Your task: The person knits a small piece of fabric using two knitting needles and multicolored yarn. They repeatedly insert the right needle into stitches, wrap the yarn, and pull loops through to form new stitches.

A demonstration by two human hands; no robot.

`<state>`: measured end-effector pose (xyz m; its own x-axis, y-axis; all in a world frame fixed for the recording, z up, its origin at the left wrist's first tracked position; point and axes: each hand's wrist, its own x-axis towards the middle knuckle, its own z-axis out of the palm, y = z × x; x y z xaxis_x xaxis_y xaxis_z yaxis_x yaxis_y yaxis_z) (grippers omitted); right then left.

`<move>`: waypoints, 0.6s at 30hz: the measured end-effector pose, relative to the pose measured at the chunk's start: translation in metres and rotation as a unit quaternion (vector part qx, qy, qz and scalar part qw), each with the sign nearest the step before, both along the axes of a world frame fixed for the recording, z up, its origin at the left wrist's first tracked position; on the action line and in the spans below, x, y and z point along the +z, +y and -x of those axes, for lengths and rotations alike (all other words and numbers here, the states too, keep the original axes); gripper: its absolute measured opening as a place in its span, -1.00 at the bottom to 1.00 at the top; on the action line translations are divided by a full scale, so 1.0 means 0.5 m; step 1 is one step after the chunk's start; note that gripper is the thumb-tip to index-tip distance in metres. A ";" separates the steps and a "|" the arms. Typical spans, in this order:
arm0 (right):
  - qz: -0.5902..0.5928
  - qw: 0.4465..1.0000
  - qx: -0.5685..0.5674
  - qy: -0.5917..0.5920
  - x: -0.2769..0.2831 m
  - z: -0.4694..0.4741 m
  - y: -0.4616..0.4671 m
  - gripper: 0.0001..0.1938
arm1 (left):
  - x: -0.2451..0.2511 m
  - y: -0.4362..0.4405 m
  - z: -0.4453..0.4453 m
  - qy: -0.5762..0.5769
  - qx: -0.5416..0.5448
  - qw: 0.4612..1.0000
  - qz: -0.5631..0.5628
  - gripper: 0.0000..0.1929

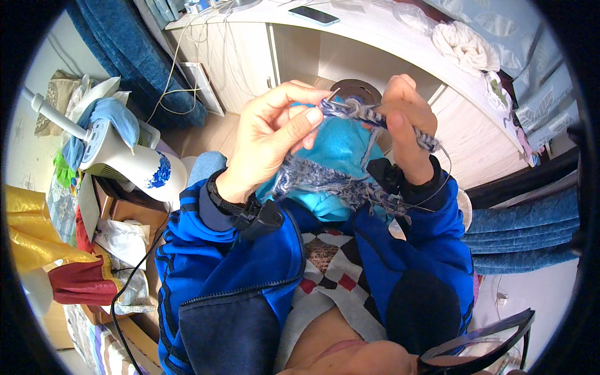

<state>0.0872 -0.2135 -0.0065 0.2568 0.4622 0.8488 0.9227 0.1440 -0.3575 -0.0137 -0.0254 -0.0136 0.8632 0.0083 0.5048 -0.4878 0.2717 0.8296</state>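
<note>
My left hand [276, 126] pinches the left end of a blue-grey knitted piece [323, 180] between thumb and forefinger, where the tip of a metal knitting needle [334, 95] sticks up. My right hand [407, 124] is closed on the stitches farther right along the needle. A thin cable [447, 176] loops down from the right end of the stitches past my right wrist. The knitted fabric hangs below both hands, over a bright turquoise cloth [344, 140] on my lap. A strand of grey yarn [370, 152] runs down between the hands.
Ahead stands a pale desk [370, 23] bearing a phone [314, 15], white cables and a bundle of cream yarn [464, 47]. A white appliance [140, 168] with a blue cloth on it stands at the left. Dark cabling [129, 281] runs near my left sleeve.
</note>
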 end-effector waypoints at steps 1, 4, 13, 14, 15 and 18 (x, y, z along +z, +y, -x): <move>0.009 1.000 0.007 0.016 0.002 0.001 -0.001 -0.69 | 0.001 0.000 0.000 0.001 -0.001 1.000 0.000 -0.80; 0.042 0.997 0.021 0.058 0.011 0.000 -0.008 -0.60 | 0.004 0.003 0.001 0.005 -0.019 1.000 -0.006 -0.79; 0.094 0.969 0.132 0.187 0.034 0.003 -0.011 -0.70 | -0.001 -0.002 -0.003 0.002 -0.041 0.998 -0.049 -0.76; 0.090 0.963 0.144 0.210 0.032 0.006 -0.009 -0.70 | -0.002 -0.002 -0.003 0.006 -0.056 0.996 -0.068 -0.74; 0.105 0.961 0.154 0.204 0.029 0.008 -0.005 -0.69 | -0.003 -0.002 -0.003 0.010 -0.070 0.994 -0.087 -0.72; 0.110 0.962 0.172 0.180 0.009 0.017 0.016 -0.65 | -0.003 -0.003 -0.003 0.020 -0.110 0.989 -0.093 -0.63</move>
